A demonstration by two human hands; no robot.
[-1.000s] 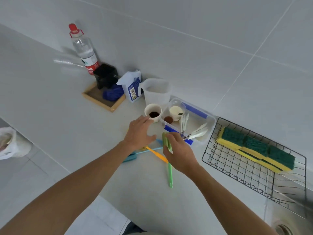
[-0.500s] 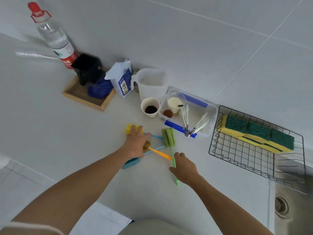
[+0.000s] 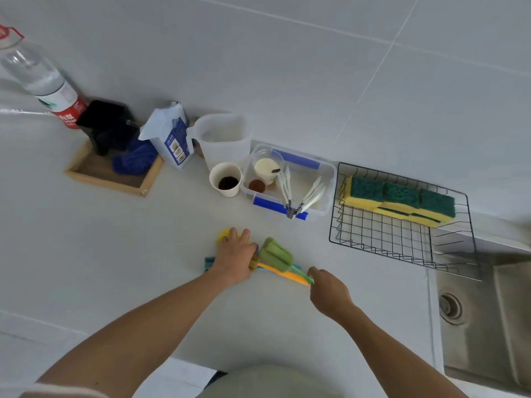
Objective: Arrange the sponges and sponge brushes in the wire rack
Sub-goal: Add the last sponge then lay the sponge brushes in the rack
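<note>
**Head view: both hands on the brushes, sponges already racked**

Your white counter [image 3: 86, 254] fills the frame, with the steel sink [image 3: 485, 317] at its right end. Bridging counter and sink is the wire rack [image 3: 402, 242], where green-and-yellow sponges [image 3: 399, 199] line the far side against the wall. Left of the rack sit a clear tub [image 3: 324, 179], a jug [image 3: 224, 139], a paper cup [image 3: 225, 179] and a wooden tray [image 3: 112, 173], well apart from the rack.

Near the counter's front, your left hand [image 3: 234, 258] lies palm-down with fingers spread over a crossed bundle of brushes, a yellow sponge head [image 3: 225, 233] showing at the fingertips. Your right hand [image 3: 327, 291] is closed around the stem of the green brush [image 3: 277, 255], whose sponge head is tilted toward the left hand. The orange brush [image 3: 283, 273] lies beneath it on the counter.
</note>
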